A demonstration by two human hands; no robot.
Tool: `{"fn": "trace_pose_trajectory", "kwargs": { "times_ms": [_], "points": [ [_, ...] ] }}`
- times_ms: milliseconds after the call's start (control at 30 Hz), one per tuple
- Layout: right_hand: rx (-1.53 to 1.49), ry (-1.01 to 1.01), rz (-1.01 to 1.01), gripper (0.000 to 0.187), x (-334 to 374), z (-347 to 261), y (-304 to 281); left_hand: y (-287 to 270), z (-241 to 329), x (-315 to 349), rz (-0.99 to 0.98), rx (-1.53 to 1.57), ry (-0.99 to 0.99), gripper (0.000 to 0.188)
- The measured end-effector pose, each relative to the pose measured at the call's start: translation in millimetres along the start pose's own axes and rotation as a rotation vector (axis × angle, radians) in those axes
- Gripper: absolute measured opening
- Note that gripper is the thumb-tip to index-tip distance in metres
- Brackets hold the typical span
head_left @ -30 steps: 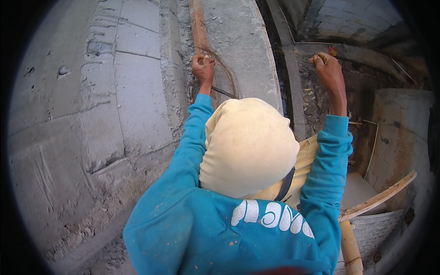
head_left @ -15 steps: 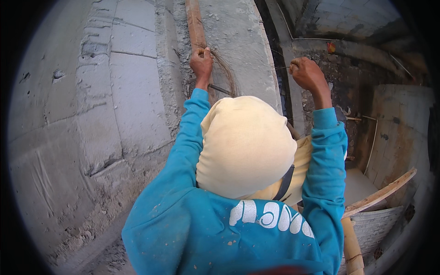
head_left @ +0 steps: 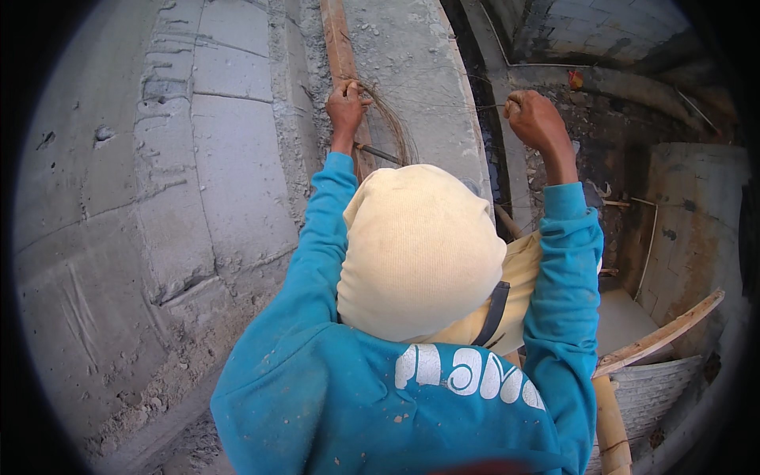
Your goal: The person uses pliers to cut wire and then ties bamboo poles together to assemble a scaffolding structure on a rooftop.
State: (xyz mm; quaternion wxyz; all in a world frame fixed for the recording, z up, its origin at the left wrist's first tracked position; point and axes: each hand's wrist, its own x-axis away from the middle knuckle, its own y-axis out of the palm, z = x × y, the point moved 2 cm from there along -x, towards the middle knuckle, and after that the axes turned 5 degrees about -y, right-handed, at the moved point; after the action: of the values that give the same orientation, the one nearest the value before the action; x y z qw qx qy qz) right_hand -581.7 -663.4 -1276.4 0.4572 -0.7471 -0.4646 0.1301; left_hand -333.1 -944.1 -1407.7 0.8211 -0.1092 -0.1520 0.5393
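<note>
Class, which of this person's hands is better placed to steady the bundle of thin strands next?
Probably the left: the left hand is at the upper end of the bundle, while the right hand is apart from it, beyond the concrete slab.

You have the block wall [head_left: 240,162] to your left, a timber [head_left: 338,39] ahead running along the left side of the concrete slab [head_left: 416,51], the wire bundle [head_left: 395,125] just right of your left hand [head_left: 346,111], your right hand [head_left: 536,125] beyond the slab's right edge, and a plank [head_left: 663,336] right of your right sleeve [head_left: 560,289].
</note>
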Motion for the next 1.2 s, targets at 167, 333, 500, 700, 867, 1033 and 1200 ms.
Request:
{"fn": "trace_pose_trajectory", "kwargs": {
  "times_ms": [167,333,500,700,867,1033,1200],
  "points": [
    [0.005,-0.01,0.014,0.029,-1.1,2.3,2.6,0.8,1.6,8.6,0.056,-0.164,0.163,0.021],
    [-0.019,-0.094,0.163,0.025,0.9,0.7,2.1,4.6,9.1,20.6,0.112,-0.274,0.369,0.015],
    [0.013,-0.023,0.043,0.029,-0.5,0.4,-0.4,9.1,12.9,25.3,0.178,-0.343,0.547,0.011],
    [0.016,-0.035,0.041,0.029,-0.1,1.2,1.7,8.9,16.5,3.8,0.155,-0.526,0.608,0.014],
    [-0.005,-0.047,0.053,0.029,0.9,4.4,1.8,4.4,17.0,-9.0,0.038,-0.233,0.1,0.021],
    [-0.047,-0.004,0.036,0.028,2.7,6.3,-4.0,-1.8,22.6,-22.1,0.054,-0.221,-0.204,0.026],
    [-0.114,0.031,0.07,0.028,5.8,12.3,-12.4,-5.4,7.1,-42.8,0.063,-0.021,-0.509,0.03]
  ]
}}
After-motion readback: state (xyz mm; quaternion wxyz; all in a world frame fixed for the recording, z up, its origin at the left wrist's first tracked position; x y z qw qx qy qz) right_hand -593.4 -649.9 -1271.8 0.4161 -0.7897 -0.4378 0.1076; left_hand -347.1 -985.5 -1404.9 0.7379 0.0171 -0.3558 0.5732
